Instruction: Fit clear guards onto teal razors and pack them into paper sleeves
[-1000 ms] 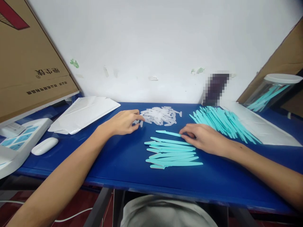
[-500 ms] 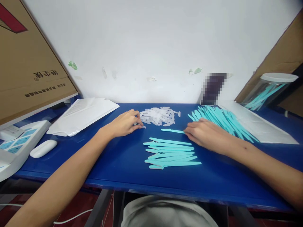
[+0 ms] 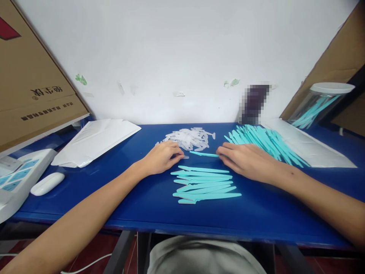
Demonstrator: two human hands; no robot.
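My left hand [image 3: 165,156] pinches a small translucent blade cap [image 3: 186,157] between thumb and fingers, in front of a heap of such caps [image 3: 186,137]. To its right, my right hand [image 3: 234,156] is closed on the handle end of a teal eyebrow razor [image 3: 202,154]. The razor's blade end points left and is close to the cap, with a small gap between them. Nearer to me, several teal razors [image 3: 205,186] lie in a rough row, blade ends to the left. Behind my right hand spreads a large pile of teal razors [image 3: 262,142].
White plastic bags [image 3: 98,140] lie at the left, beside a white earbud case [image 3: 47,183] and a white device with blue labels [image 3: 24,175]. At the right stand a clear lidded jar [image 3: 319,106] of razors and a blurred dark phone-like object [image 3: 253,104]. A cardboard box [image 3: 37,83] leans at the left.
My left hand has moved right with the blade cap, away from the heap's left side. My right hand has shifted slightly left with the razor, so razor and cap are closer together.
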